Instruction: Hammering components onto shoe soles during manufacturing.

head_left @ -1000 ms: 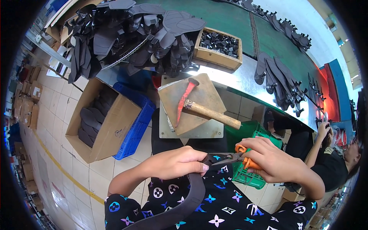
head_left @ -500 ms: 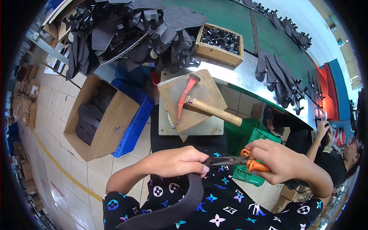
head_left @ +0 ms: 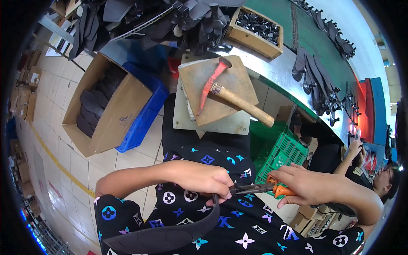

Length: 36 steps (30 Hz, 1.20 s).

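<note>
My left hand (head_left: 206, 182) is closed round one end of a dark grey shoe insole (head_left: 170, 231), whose long curved body bends down to the left across my lap. My right hand (head_left: 308, 185) grips orange-handled pliers (head_left: 255, 188). Their metal jaws point left and meet the insole end by my left fingertips; whether they are biting on it I cannot tell. Beyond my hands, a hammer with a red head (head_left: 208, 87) and wooden handle (head_left: 246, 106) lies on a tan board (head_left: 221, 115), which rests on a pale plate (head_left: 187, 123).
A cardboard box (head_left: 127, 117) of insoles leans on a blue crate (head_left: 153, 104) at left. A green crate (head_left: 278, 159) stands at right. The bench bears piled insoles (head_left: 195, 25), a wooden box (head_left: 255, 46) of small black parts and more insoles (head_left: 314, 85). A co-worker (head_left: 365, 182) sits far right.
The bench, board and crates sit higher in the picture as the view has tilted down. The insole has swung a little left and the pliers look more closed.
</note>
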Available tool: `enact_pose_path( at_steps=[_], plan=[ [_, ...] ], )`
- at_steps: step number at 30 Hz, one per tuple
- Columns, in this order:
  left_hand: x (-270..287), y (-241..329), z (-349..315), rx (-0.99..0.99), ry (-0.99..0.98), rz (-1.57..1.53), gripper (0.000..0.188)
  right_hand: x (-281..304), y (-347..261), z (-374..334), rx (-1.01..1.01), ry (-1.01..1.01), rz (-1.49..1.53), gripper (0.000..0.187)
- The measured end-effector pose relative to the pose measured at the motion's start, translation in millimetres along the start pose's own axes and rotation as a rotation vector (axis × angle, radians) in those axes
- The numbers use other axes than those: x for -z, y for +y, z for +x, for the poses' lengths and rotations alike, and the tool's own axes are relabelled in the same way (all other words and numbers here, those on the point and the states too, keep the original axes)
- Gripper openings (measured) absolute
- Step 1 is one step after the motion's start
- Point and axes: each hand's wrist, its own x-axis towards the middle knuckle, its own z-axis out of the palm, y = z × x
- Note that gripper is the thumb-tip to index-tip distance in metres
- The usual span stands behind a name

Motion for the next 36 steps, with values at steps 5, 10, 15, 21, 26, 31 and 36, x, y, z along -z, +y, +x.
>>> enact_pose_path(
  at_steps=[5, 10, 15, 21, 26, 31, 36],
  plan=[
    [-8.6, -10.3, 11.3, -0.005, -0.070, -0.044, 0.035, -15.3, 3.9, 11.2, -0.083, -0.061, 0.032, 0.045],
    [-7.4, -7.9, 8.2, 0.118, -0.200, -0.056, 0.037, -14.4, -9.1, 24.0, -0.223, -0.219, 0.064, 0.051],
    [-15.0, -14.8, 3.8, 0.097, -0.138, -0.048, 0.036, -17.4, -8.4, 27.4, -0.234, -0.246, 0.151, 0.056],
    [-16.1, -5.4, -6.3, 0.010, -0.127, -0.030, 0.037, -12.3, -13.0, 29.5, -0.106, -0.230, -0.007, 0.040],
    [-15.5, 6.5, -16.2, 0.064, -0.128, -0.019, 0.037, -19.9, -11.5, 23.6, -0.128, -0.145, 0.071, 0.034],
    [-16.0, 14.1, -21.3, 0.106, -0.124, -0.021, 0.036, -24.8, -8.9, 23.2, -0.119, -0.154, 0.125, 0.037],
    [-15.8, 23.8, -23.9, 0.258, -0.119, 0.031, 0.041, -27.7, -7.2, 26.1, -0.124, -0.196, 0.214, 0.034]
  ],
)
